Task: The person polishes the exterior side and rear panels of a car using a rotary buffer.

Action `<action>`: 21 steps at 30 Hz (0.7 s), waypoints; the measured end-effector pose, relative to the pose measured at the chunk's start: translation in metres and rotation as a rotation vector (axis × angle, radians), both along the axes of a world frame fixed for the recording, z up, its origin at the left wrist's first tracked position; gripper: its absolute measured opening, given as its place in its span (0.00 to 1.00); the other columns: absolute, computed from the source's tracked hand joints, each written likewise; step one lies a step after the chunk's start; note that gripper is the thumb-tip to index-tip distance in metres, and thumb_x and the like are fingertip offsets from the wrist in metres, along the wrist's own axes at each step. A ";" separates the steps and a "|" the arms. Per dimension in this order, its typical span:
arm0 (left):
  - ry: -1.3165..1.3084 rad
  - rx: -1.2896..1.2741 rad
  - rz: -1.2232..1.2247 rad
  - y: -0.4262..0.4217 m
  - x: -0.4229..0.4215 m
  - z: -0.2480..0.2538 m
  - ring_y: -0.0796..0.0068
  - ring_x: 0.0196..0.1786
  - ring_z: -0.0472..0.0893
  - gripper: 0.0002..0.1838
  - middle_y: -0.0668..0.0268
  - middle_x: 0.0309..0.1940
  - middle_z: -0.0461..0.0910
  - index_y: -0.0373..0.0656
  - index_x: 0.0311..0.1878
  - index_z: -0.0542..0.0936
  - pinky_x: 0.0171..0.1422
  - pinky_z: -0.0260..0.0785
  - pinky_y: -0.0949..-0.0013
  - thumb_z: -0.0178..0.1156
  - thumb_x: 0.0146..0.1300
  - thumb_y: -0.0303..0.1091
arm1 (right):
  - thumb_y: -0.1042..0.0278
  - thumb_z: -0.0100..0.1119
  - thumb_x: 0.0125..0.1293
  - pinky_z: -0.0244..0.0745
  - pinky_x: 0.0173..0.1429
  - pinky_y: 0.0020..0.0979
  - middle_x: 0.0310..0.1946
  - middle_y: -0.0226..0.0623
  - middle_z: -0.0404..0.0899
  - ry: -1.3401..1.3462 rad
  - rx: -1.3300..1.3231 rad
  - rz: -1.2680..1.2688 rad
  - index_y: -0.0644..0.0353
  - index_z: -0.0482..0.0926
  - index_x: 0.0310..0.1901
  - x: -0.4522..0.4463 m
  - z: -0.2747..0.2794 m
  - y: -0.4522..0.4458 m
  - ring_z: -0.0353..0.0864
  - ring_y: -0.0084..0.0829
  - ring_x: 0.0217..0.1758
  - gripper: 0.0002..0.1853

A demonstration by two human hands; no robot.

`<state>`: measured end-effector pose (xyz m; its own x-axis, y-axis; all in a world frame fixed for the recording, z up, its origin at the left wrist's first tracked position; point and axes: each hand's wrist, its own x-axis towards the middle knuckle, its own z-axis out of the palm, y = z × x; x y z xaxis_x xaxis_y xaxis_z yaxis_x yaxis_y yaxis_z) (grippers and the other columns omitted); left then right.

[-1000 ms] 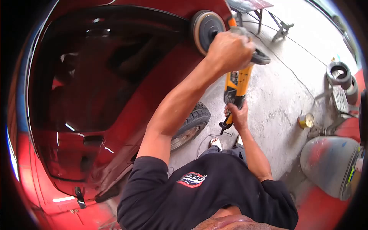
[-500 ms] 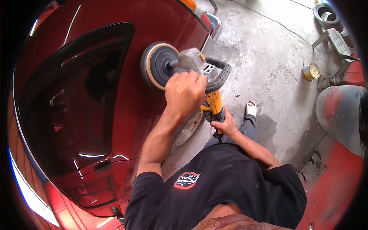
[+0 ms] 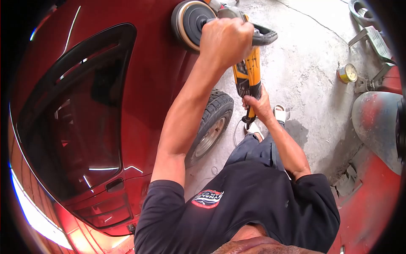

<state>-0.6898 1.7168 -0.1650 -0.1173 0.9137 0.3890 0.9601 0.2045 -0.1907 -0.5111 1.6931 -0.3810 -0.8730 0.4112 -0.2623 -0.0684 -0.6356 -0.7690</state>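
Note:
A yellow and black power polisher (image 3: pixel 252 67) is held in both my hands, near the red car body (image 3: pixel 156 59). My left hand (image 3: pixel 226 40) is closed in a fist at the front of the machine, by its black loop handle (image 3: pixel 266 36). Around the rear grip, my right hand (image 3: pixel 260 103) is wrapped, thumb on the near side. The round polishing pad (image 3: pixel 188 25) stands on edge with its face toward the red panel; the contact itself is hidden. From the grip's end a cord (image 3: pixel 237 131) hangs down.
Below the polisher is the car's wheel (image 3: pixel 211 131); a dark side window (image 3: pixel 80 114) lies left. On the concrete floor (image 3: pixel 300 72) at right stand a tin can (image 3: pixel 347 73), a grey step stool (image 3: pixel 376 42) and a tyre (image 3: pixel 361 12). A grey-and-red panel (image 3: pixel 376 127) stands at far right.
Both hands have carried the polisher forward and to the right along the car. My left arm is stretched further out, and more of the wheel shows.

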 end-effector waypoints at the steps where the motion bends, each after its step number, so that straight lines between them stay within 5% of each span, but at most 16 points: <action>1: -0.007 -0.004 0.001 -0.009 0.005 -0.001 0.57 0.31 0.87 0.07 0.62 0.25 0.83 0.45 0.26 0.82 0.34 0.78 0.54 0.71 0.46 0.33 | 0.62 0.74 0.59 0.81 0.32 0.29 0.34 0.36 0.81 0.001 0.013 -0.004 0.64 0.68 0.60 0.006 -0.005 -0.009 0.83 0.26 0.29 0.32; 2: -0.011 -0.032 0.021 -0.024 0.010 -0.004 0.58 0.31 0.85 0.09 0.65 0.24 0.81 0.46 0.26 0.80 0.35 0.78 0.56 0.72 0.44 0.33 | 0.57 0.82 0.55 0.78 0.33 0.26 0.40 0.34 0.82 -0.032 0.013 0.014 0.64 0.70 0.63 0.015 -0.007 -0.018 0.80 0.20 0.31 0.40; 3: -0.013 -0.032 0.018 -0.041 0.017 -0.009 0.61 0.31 0.84 0.10 0.67 0.24 0.79 0.48 0.26 0.79 0.36 0.76 0.58 0.73 0.42 0.33 | 0.56 0.83 0.54 0.83 0.46 0.30 0.48 0.38 0.83 -0.047 0.009 0.087 0.66 0.68 0.69 0.026 -0.015 -0.026 0.84 0.25 0.43 0.45; 7: -0.083 -0.099 0.081 -0.119 0.064 -0.004 0.66 0.27 0.77 0.12 0.70 0.23 0.73 0.51 0.28 0.78 0.33 0.68 0.61 0.73 0.42 0.33 | 0.58 0.86 0.50 0.70 0.75 0.37 0.63 0.42 0.80 -0.031 0.135 0.143 0.69 0.64 0.75 0.066 -0.029 -0.080 0.77 0.32 0.67 0.55; 14: -0.199 -0.221 0.173 -0.176 0.103 -0.028 0.67 0.26 0.76 0.12 0.69 0.21 0.70 0.49 0.26 0.76 0.31 0.66 0.62 0.71 0.41 0.30 | 0.58 0.85 0.51 0.68 0.76 0.36 0.64 0.44 0.79 -0.068 -0.014 0.292 0.69 0.62 0.76 0.119 -0.046 -0.131 0.76 0.31 0.69 0.54; 21: -0.195 -0.217 0.080 -0.137 0.071 -0.087 0.66 0.27 0.75 0.15 0.69 0.22 0.68 0.51 0.23 0.70 0.33 0.66 0.60 0.69 0.37 0.33 | 0.54 0.84 0.53 0.68 0.76 0.37 0.64 0.43 0.79 -0.095 -0.035 0.178 0.70 0.63 0.75 0.104 -0.078 -0.125 0.75 0.31 0.69 0.54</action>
<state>-0.6192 1.5800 -0.2517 -0.2458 0.9578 0.1491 0.9653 0.2559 -0.0521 -0.4069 1.5681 -0.4588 -0.9018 0.2414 -0.3584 0.1196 -0.6576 -0.7438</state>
